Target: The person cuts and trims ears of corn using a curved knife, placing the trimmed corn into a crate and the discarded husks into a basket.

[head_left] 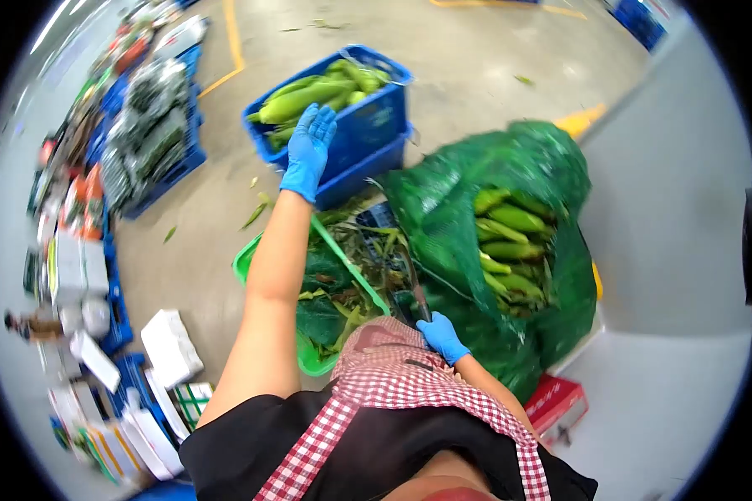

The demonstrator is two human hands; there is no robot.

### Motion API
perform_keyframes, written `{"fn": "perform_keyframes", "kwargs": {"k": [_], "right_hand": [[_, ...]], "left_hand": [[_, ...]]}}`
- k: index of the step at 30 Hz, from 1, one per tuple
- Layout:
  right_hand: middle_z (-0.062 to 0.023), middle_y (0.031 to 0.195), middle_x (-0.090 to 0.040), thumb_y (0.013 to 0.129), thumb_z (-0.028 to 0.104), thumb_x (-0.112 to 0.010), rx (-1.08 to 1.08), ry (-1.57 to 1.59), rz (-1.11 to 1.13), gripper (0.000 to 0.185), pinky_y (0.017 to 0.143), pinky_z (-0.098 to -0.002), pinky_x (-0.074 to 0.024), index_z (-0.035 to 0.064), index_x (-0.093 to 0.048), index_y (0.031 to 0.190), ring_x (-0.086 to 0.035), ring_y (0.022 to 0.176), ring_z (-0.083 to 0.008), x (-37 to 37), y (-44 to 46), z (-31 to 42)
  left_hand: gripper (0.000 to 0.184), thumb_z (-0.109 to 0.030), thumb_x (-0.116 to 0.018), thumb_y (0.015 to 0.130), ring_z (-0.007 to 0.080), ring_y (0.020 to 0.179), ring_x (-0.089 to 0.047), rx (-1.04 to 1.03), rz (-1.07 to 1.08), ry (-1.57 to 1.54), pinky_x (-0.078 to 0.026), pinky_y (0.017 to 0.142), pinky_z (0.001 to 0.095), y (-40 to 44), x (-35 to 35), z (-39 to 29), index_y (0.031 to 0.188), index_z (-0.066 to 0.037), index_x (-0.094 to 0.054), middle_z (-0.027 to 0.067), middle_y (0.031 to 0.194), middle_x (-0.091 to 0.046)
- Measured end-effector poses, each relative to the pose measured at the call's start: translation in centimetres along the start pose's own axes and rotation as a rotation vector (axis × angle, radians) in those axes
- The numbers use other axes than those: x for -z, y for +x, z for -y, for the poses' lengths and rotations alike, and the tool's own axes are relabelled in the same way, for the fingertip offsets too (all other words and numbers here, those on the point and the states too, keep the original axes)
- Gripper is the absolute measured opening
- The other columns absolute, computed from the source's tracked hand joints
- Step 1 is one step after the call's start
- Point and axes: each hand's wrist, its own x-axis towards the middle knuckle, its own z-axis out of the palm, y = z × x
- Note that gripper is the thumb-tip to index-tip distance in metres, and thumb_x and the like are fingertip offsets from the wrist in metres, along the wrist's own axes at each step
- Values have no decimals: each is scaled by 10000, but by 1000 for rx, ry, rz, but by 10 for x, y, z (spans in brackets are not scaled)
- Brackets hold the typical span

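My left hand (307, 152), in a blue glove, reaches out with its fingers stretched over the near edge of a blue crate (368, 125). Green ears of corn (309, 98) fill that crate, which stands on another blue one. Near my apron, my right hand (444, 336), also gloved in blue, is closed round the handle of a sickle (414, 284); its thin curved blade points away from me. To the right, a large green mesh bag (485, 163) gapes over more ears of corn (514, 238) in their husks.
A bright green basket (312, 361) full of stripped husks (351, 321) stands before me. Bagged vegetables (150, 134) on blue crates line the left, with a white foam box (172, 346) nearby. A red box (556, 407) and a grey wall (685, 167) are at right.
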Motion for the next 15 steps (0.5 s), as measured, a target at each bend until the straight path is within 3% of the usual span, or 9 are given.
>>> {"fn": "perform_keyframes", "kwargs": {"k": [2, 4, 6, 7, 8, 10, 13, 14, 15], "right_hand": [[-91, 600, -546, 801, 222, -588, -25, 119, -81, 236, 453, -339, -439, 0, -508, 808, -539, 477, -189, 4, -11, -34], [-89, 603, -543, 802, 233, -589, -229, 333, -93, 242, 470, -330, -443, 6, -503, 801, -535, 482, -180, 29, -54, -19], [-89, 608, -543, 804, 239, -588, -310, 421, -149, 244, 469, -321, -439, 9, -506, 804, -531, 484, -173, 48, -71, -25], [-87, 600, -537, 807, 236, -586, -155, 314, -326, 234, 449, -308, -426, 14, -515, 819, -521, 472, -163, 29, -67, -70], [-75, 587, -530, 807, 227, -584, -182, 362, -356, 222, 435, -298, -415, 16, -525, 836, -512, 455, -152, 27, -74, -86], [-53, 582, -519, 813, 195, -575, -264, 612, -398, 196, 424, -289, -409, 16, -519, 872, -497, 449, -129, 26, -94, -100], [-10, 574, -493, 828, 111, -563, -359, 872, -432, 104, 394, -256, -384, 54, -479, 803, -455, 430, -94, 21, -114, -120], [-12, 576, -497, 833, 115, -566, -398, 816, -442, 109, 393, -253, -384, 49, -483, 808, -455, 425, -94, 15, -118, -130], [-12, 573, -495, 836, 120, -571, -334, 713, -475, 113, 398, -256, -386, 47, -486, 815, -459, 430, -95, -5, -118, -153]], "left_hand": [[291, -194, -539, 864, 220, 996, -575, 274, 106, 254, -456, 865, 330, -24, -37, 64, 1126, -67, -560, 110, 1093, -602], [259, -207, -568, 839, 188, 882, -602, 601, 182, 447, -471, 772, 301, -34, -37, 151, 1056, -70, -608, 83, 995, -639], [237, -205, -599, 809, 150, 795, -599, 670, 321, 589, -458, 697, 276, -51, -29, 243, 996, -66, -637, 60, 908, -654], [256, -194, -598, 805, 149, 803, -594, 716, 379, 681, -456, 712, 274, -66, -41, 277, 1014, -50, -630, 57, 913, -651], [275, -183, -598, 802, 148, 812, -589, 753, 433, 769, -454, 727, 271, -80, -51, 311, 1032, -34, -623, 55, 917, -649], [342, -193, -606, 792, 200, 873, -606, 625, 669, 1020, -464, 793, 303, -92, -46, 395, 1080, -8, -600, 98, 983, -645], [570, -258, -655, 719, 306, 1052, -561, 208, 826, 1567, -419, 930, 347, -95, -28, 503, 1210, -13, -504, 193, 1105, -591], [679, -265, -666, 695, 302, 1162, -477, 233, 900, 1767, -395, 957, 378, -95, -41, 510, 1284, -35, -419, 175, 1239, -506], [679, -254, -667, 690, 304, 1206, -422, 105, 947, 1957, -385, 960, 404, -91, -30, 531, 1283, -51, -407, 158, 1281, -457]]}}
